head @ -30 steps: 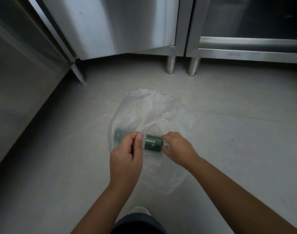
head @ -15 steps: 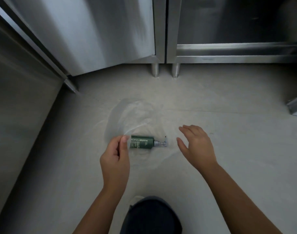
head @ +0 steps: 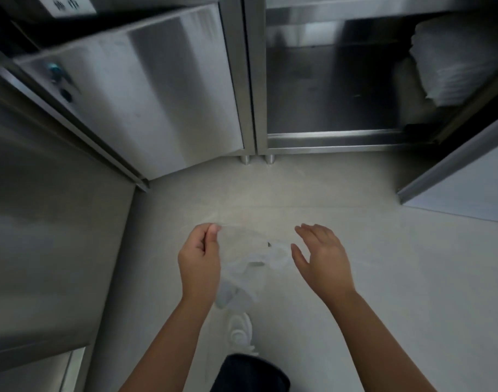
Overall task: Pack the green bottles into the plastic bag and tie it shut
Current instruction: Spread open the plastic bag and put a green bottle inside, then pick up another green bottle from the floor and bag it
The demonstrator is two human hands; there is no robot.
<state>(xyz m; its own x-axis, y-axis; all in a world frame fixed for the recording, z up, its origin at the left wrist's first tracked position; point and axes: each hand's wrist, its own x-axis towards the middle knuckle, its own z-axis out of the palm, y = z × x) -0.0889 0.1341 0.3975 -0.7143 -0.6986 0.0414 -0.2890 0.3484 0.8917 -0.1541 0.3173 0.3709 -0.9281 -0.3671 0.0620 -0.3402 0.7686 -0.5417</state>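
A clear plastic bag [head: 242, 267] hangs in the air between my two hands above the grey floor. My left hand [head: 199, 256] pinches the bag's upper edge between thumb and fingers. My right hand [head: 321, 256] hovers just right of the bag with its fingers spread and holds nothing. The bag sags downward and looks bunched and blurred. A small dark spot shows near its top. No green bottle can be made out through the plastic.
Steel cabinets stand ahead: a closed door [head: 157, 94] on the left and an open compartment [head: 341, 89] with stacked white cloth [head: 463, 60] on the right. A steel panel [head: 44, 236] runs along the left. My white shoe [head: 240, 329] is below the bag.
The right hand let go of the green bottle in the bag on the floor. The left hand then lifted the bag up, and the view rose and tilted toward the cabinets.
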